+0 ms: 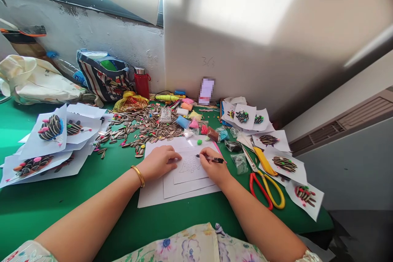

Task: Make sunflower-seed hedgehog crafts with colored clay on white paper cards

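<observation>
My right hand grips a black pen, its tip on a small white sheet with a line drawing. My left hand, a gold bangle on its wrist, rests with curled fingers on the left edge of the white paper stack, pressing it down on the green table. The drawing lies between both hands.
Sunflower seeds are heaped behind the papers, with coloured clay pieces. Finished seed pictures lie at left and right. Red-and-yellow scissors, a yellow cutter, a red flask, bags and the wall at the back.
</observation>
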Available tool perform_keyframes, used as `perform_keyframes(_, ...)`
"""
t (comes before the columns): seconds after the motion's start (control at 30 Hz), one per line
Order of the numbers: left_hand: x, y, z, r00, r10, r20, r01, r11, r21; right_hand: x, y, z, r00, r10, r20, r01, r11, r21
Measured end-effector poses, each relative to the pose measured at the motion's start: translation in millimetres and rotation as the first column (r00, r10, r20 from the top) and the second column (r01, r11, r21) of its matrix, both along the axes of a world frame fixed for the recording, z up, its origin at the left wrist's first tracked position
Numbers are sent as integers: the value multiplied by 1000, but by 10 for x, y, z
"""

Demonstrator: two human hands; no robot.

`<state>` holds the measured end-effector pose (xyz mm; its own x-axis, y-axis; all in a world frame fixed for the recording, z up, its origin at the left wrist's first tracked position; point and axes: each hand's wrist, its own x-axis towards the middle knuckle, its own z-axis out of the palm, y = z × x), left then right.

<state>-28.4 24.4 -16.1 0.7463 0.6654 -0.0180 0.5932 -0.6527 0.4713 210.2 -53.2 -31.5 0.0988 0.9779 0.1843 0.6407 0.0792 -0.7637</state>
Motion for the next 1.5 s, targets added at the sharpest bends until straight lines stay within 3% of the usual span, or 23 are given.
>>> perform_keyframes(1.5,5,9,-7,1000,-5,4,5,1000,3,-19,-55,28,1000,-19,-8,19,1000,-18)
